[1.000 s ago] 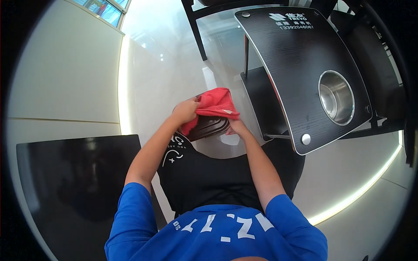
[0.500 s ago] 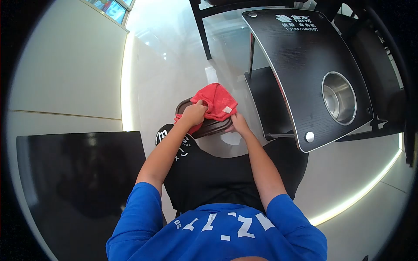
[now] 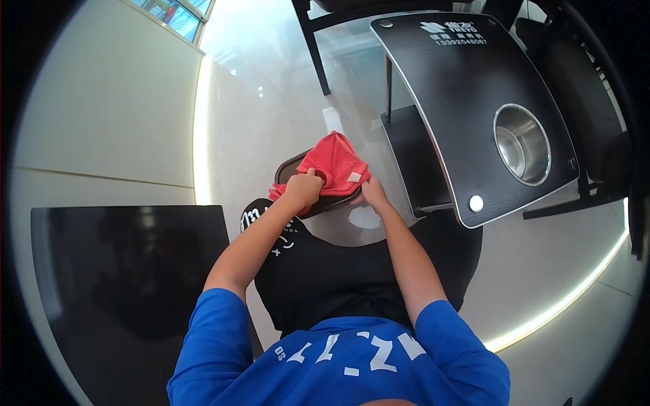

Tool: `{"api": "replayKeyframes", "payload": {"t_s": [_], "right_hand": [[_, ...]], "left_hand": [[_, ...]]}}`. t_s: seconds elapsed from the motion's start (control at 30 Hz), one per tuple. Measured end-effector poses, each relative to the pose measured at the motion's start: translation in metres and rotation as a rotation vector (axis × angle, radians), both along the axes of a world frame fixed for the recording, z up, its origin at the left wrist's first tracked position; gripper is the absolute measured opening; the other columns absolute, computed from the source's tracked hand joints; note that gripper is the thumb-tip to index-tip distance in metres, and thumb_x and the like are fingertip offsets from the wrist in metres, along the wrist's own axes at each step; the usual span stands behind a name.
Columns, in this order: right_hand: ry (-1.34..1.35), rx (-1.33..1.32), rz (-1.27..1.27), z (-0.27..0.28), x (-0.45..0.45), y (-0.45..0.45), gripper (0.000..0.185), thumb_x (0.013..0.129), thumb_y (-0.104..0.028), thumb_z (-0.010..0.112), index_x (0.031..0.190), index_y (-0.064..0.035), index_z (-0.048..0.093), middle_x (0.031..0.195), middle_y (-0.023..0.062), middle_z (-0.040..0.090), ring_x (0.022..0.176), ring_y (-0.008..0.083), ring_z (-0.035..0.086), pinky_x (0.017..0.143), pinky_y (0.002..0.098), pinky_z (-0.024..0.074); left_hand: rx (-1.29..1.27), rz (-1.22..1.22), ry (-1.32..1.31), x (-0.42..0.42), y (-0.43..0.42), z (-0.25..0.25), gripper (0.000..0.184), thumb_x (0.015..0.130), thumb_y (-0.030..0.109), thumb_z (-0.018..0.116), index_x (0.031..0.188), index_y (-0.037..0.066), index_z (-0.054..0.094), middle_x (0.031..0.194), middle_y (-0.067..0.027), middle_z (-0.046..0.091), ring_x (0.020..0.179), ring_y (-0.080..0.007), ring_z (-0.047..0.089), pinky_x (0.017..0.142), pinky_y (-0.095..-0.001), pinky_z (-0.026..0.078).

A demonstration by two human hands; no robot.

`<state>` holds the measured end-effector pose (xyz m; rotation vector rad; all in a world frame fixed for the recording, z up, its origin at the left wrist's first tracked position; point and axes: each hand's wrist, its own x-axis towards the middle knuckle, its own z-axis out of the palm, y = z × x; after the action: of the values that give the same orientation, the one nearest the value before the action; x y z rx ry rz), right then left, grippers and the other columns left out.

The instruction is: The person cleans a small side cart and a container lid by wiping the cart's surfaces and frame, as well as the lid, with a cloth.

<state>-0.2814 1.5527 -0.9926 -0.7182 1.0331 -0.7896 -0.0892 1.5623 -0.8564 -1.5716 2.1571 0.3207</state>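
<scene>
A dark brown tray [image 3: 290, 168] with rounded ends is tilted between my knees. Over its middle and right part lies a bunched red cloth [image 3: 340, 162] with a small white label. My left hand [image 3: 304, 189] is closed on the cloth, pressing it against the tray. At the tray's right end, my right hand [image 3: 374, 193] grips the rim beside the cloth's labelled corner; its fingertips are partly hidden. Much of the tray's surface is covered by the cloth.
To the right stands a black side table [image 3: 460, 95] with a metal cup holder [image 3: 521, 144] and a lower shelf [image 3: 414, 159]. A glossy black panel [image 3: 128, 291] is at the left, near a pale wall [image 3: 108, 101] with a light strip. Black chair legs [image 3: 315, 61] stand ahead.
The cloth and my left hand have shifted slightly over the tray. My right hand has turned at the rim, so fewer of its fingers show. The view has moved a little.
</scene>
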Motion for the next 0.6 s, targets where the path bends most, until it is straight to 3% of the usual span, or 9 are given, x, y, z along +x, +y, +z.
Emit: {"api": "replayKeyframes", "payload": {"t_s": [0.1, 0.2, 0.3, 0.43, 0.6], "right_hand": [[0.053, 0.007, 0.034, 0.018, -0.005, 0.001, 0.035, 0.097, -0.017, 0.034, 0.118, 0.0061, 0.05, 0.104, 0.0224, 0.061, 0.08, 0.0351, 0.067, 0.054, 0.0407, 0.0602], [-0.016, -0.019, 0.008, 0.009, -0.002, 0.0, 0.037, 0.097, -0.021, 0.037, 0.118, 0.0055, 0.051, 0.101, 0.02, 0.062, 0.076, 0.0329, 0.067, 0.053, 0.0396, 0.06], [-0.013, -0.067, 0.01, 0.011, -0.003, 0.001, 0.046, 0.096, -0.029, 0.043, 0.125, 0.0062, 0.046, 0.101, 0.0225, 0.061, 0.068, 0.0364, 0.067, 0.049, 0.0389, 0.0587], [-0.028, -0.086, 0.01, 0.003, -0.003, 0.003, 0.051, 0.096, -0.034, 0.045, 0.126, 0.0064, 0.046, 0.099, 0.0216, 0.062, 0.066, 0.0344, 0.067, 0.047, 0.0373, 0.0575], [-0.066, -0.076, 0.012, -0.02, 0.004, -0.002, 0.052, 0.096, -0.037, 0.043, 0.129, 0.0032, 0.044, 0.1, 0.0211, 0.062, 0.065, 0.0353, 0.068, 0.045, 0.0362, 0.056]], "left_hand": [[0.035, 0.043, -0.019, -0.002, 0.003, 0.007, 0.022, 0.077, 0.012, 0.058, 0.098, 0.011, 0.067, 0.115, -0.0186, 0.056, 0.09, -0.0334, 0.065, 0.076, -0.0452, 0.053], [0.073, 0.055, -0.017, 0.002, 0.006, 0.009, 0.022, 0.078, 0.012, 0.057, 0.098, 0.01, 0.067, 0.116, -0.0191, 0.057, 0.093, -0.0337, 0.065, 0.078, -0.0451, 0.053], [0.134, 0.13, -0.158, 0.013, 0.01, 0.013, 0.023, 0.079, 0.013, 0.056, 0.1, 0.01, 0.066, 0.116, -0.0184, 0.057, 0.096, -0.0342, 0.063, 0.081, -0.0448, 0.052], [0.17, 0.205, -0.108, 0.04, 0.013, 0.007, 0.023, 0.08, 0.013, 0.056, 0.101, 0.008, 0.066, 0.115, -0.0171, 0.059, 0.099, -0.0343, 0.062, 0.083, -0.0442, 0.051], [-0.042, 0.4, 0.007, 0.04, 0.016, 0.003, 0.029, 0.081, 0.015, 0.057, 0.108, 0.015, 0.066, 0.114, -0.0177, 0.059, 0.099, -0.0343, 0.062, 0.085, -0.0442, 0.05]]}}
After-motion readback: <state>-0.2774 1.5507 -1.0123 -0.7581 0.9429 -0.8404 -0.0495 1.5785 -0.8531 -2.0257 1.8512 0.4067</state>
